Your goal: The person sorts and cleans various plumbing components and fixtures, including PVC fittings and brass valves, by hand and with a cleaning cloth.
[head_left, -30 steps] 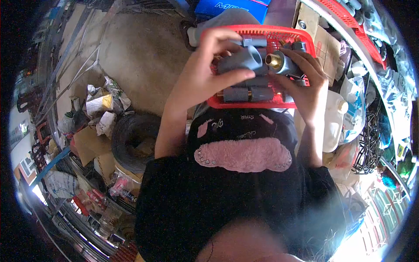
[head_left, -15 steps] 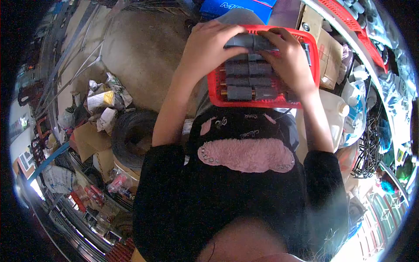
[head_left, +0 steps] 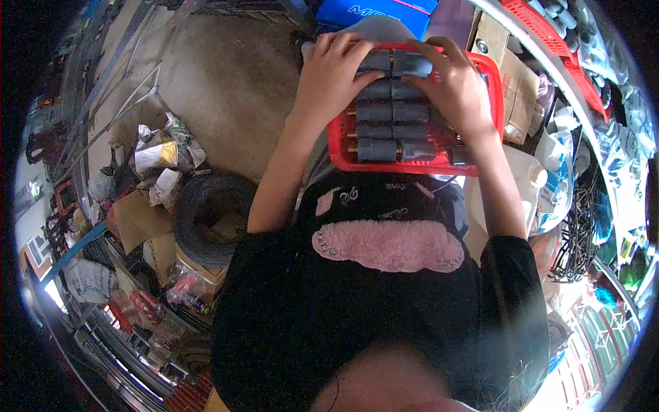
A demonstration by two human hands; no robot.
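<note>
A red plastic basket [head_left: 335, 141] rests on the lap and holds several dark grey cylinders laid in two columns. My left hand [head_left: 336, 72] is at the basket's upper left, its thumb and fingers closed around the end of a grey cylinder [head_left: 374, 62] in the top row. At the upper right, my right hand [head_left: 456, 86] grips the neighbouring cylinder [head_left: 410, 63] between thumb and fingers. Below them, more grey cylinders [head_left: 376, 150] lie in rows, some with brass-coloured ends.
A blue box [head_left: 374, 14] stands beyond the basket. To the left are a black coil [head_left: 213, 220] and crumpled packaging [head_left: 161, 154] on the floor. On the right are a white jug [head_left: 511, 182], cardboard [head_left: 518, 96] and another red basket [head_left: 539, 27].
Both hands have opened slightly outward around the top-row cylinders, showing more of them. The basket appears slightly lower in view.
</note>
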